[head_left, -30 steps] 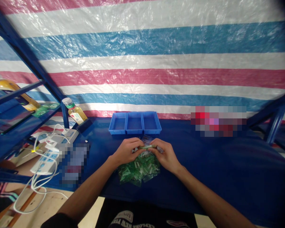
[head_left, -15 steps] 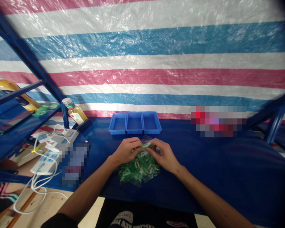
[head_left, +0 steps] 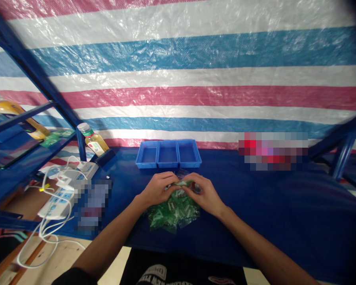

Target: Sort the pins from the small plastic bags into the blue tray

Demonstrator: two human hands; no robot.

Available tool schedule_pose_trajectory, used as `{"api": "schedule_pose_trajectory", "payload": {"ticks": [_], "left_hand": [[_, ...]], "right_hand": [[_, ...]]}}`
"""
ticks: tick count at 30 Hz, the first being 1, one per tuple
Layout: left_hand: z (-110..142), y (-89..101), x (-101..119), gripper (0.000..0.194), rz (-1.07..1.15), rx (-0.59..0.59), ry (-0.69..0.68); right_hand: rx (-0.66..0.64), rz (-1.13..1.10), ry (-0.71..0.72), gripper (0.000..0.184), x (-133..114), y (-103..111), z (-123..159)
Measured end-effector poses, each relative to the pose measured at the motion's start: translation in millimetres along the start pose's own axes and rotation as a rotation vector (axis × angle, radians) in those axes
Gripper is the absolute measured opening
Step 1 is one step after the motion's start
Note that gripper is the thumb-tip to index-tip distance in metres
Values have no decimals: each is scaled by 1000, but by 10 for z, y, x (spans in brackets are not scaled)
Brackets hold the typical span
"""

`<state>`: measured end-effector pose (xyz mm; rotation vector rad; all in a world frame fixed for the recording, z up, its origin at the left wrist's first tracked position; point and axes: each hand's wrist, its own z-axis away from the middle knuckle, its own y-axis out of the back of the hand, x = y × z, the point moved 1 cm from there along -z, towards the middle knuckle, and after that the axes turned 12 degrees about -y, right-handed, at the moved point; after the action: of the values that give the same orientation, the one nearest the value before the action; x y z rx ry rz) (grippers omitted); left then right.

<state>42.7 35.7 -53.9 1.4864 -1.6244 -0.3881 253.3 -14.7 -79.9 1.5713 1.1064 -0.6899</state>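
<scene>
Packet (head_left: 182, 183), small and green, is up between two hands, over the far side of a pile of green packets (head_left: 172, 213). The pile sits toward the near edge of the blue table (head_left: 255, 213). The left hand (head_left: 158, 190) pinches one end and the right hand (head_left: 206, 194) pinches the other. A second ago, the right hand's pinch was a bit farther from the left. So both hands seem busy with this one. Three blue trays (head_left: 167, 164) stand near the far edge.
</scene>
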Motion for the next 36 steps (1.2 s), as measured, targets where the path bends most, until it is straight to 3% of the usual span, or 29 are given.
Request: {"api": "schedule_pose_trajectory", "payload": {"ticks": [8, 14, 21, 29, 36], "left_hand": [[27, -20, -32, 25, -55, -40, 0], [44, -22, -47, 22, -1, -14, -22], [6, -6, -11, 15, 28, 13, -16], [2, -13, -39, 21, 5, 49, -30], [12, -6, -33, 24, -43, -34, -42]], "right_hand": [[-11, -11, 7, 19, 69, 14, 1], [19, -26, -48, 14, 77, -16, 0], [1, -101, 16, 20, 36, 34, 11], [-16, -60, -40, 12, -26, 32, 7], [-64, -80, 9, 8, -41, -6, 2]]}}
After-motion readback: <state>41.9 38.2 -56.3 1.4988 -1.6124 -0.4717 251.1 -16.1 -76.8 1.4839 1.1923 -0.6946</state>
